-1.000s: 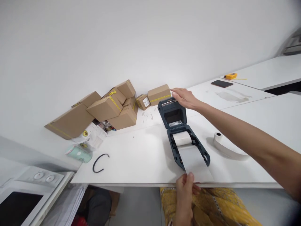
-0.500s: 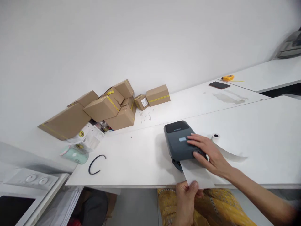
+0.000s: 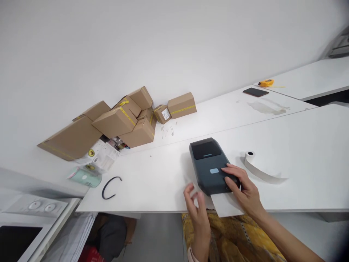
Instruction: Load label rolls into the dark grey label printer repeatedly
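Some even pressure on the printer [image 3: 203, 174], near the table [image 3: 152, 182] edge, seems best: right hand [image 3: 247, 191] spread on top, left hand [image 3: 201, 220] parted and empty just beside, paper [image 3: 226, 205] kept straight.

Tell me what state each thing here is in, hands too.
Printer: lid down
White sheet: sticking out of the printer
Left hand: empty, fingers curled
Right hand: resting on the printer
Paper roll: partly unrolled
Tape measure: tape partly out
Flat device: dark face up
Cardboard boxes: mostly piled
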`<state>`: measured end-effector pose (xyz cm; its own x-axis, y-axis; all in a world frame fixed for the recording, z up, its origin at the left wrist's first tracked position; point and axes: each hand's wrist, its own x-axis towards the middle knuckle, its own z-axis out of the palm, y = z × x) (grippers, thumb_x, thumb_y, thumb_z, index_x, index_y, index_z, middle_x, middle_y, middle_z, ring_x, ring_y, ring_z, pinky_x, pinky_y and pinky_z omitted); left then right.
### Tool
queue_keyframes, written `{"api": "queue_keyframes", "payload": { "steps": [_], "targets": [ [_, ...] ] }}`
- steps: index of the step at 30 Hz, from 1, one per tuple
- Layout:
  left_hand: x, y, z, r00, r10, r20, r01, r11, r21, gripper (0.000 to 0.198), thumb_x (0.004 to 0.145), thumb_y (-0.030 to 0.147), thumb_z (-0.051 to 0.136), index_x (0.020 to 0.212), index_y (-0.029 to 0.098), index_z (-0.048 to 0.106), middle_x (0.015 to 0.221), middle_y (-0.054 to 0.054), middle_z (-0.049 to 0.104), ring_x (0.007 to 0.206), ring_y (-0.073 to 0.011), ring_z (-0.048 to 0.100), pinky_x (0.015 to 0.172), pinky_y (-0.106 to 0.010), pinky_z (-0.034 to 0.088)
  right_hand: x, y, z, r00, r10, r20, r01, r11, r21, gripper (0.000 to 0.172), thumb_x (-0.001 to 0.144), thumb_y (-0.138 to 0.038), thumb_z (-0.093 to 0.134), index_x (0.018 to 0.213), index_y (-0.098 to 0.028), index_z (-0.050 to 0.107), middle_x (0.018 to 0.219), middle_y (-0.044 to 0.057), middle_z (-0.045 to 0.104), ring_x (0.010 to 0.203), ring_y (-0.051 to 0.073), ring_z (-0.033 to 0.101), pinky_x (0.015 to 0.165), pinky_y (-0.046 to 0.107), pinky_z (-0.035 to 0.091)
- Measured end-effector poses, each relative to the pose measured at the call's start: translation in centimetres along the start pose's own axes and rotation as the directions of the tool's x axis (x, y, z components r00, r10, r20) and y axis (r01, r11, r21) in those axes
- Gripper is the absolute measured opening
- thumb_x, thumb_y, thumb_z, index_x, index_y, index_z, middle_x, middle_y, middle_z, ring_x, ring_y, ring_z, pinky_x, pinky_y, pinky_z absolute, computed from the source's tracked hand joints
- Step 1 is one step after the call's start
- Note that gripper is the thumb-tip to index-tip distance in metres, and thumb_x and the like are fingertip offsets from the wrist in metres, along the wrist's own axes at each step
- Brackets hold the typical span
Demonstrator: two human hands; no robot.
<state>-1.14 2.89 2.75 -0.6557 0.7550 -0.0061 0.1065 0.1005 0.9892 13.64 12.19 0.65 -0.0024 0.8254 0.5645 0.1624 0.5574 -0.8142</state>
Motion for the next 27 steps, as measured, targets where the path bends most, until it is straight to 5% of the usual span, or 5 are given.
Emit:
{"api": "queue_keyframes", "payload": {
  "steps": [4, 8, 15, 21, 27],
  "targets": [
    [2.2, 1.6, 1.8, 0.977, -0.094, 0.193, 0.120, 0.985, -0.127, 0.091, 0.087, 0.069, 0.060, 0.159, 0.025, 0.025, 0.168, -0.014, 0.025, 0.151, -0.0302, 0.033, 0.113, -0.035, 0.043, 0.2, 0.2, -0.2, 0.876, 0.480, 0.052, -0.483, 0.864, 0.143, 0.073, 0.087, -0.055, 0.069, 0.151, -0.035, 0.040, 0.159, 0.008, 0.043, 0.143, 0.034, 0.046, 0.111, 0.053, 0.046],
    [3.0, 2.2, 2.7, 0.936, -0.087, 0.341, 0.177, 0.954, -0.242, 0.082, 0.092, 0.062, 0.058, 0.158, 0.023, 0.029, 0.164, -0.015, 0.035, 0.146, -0.0300, 0.043, 0.110, -0.036, 0.047, 0.7, 0.3, -0.9, 0.751, 0.624, 0.216, -0.655, 0.745, 0.126, 0.079, 0.087, -0.063, 0.063, 0.155, -0.035, 0.035, 0.159, 0.008, 0.045, 0.139, 0.034, 0.051, 0.107, 0.050, 0.052],
    [3.4, 1.7, 2.6, 0.937, -0.028, 0.349, 0.109, 0.970, -0.217, 0.075, 0.090, 0.060, 0.061, 0.151, 0.021, 0.041, 0.155, -0.015, 0.049, 0.137, -0.0302, 0.053, 0.106, -0.036, 0.051, 0.0, 1.0, -1.1, 0.765, 0.602, 0.228, -0.638, 0.757, 0.143, 0.077, 0.085, -0.064, 0.063, 0.153, -0.037, 0.038, 0.155, 0.008, 0.050, 0.133, 0.035, 0.056, 0.097, 0.048, 0.057],
    [3.6, 1.0, 2.9, 0.950, 0.023, 0.313, 0.020, 0.991, -0.134, 0.070, 0.094, 0.060, 0.053, 0.151, 0.021, 0.039, 0.155, -0.015, 0.047, 0.137, -0.0290, 0.051, 0.108, -0.036, 0.048, -0.1, 1.2, -0.4, 0.813, 0.560, 0.161, -0.580, 0.801, 0.145, 0.080, 0.083, -0.067, 0.064, 0.151, -0.033, 0.040, 0.154, 0.010, 0.049, 0.138, 0.036, 0.049, 0.111, 0.055, 0.045],
    [3.4, 1.6, 1.7, 0.937, -0.008, 0.348, 0.060, 0.988, -0.139, 0.078, 0.088, 0.066, 0.059, 0.149, 0.022, 0.041, 0.155, -0.015, 0.048, 0.139, -0.0285, 0.049, 0.106, -0.034, 0.048, -1.5, 2.6, -2.3, 0.820, 0.493, 0.289, -0.545, 0.828, 0.131, 0.085, 0.086, -0.072, 0.058, 0.158, -0.035, 0.031, 0.164, 0.009, 0.038, 0.145, 0.036, 0.043, 0.111, 0.053, 0.048]
  ]
}}
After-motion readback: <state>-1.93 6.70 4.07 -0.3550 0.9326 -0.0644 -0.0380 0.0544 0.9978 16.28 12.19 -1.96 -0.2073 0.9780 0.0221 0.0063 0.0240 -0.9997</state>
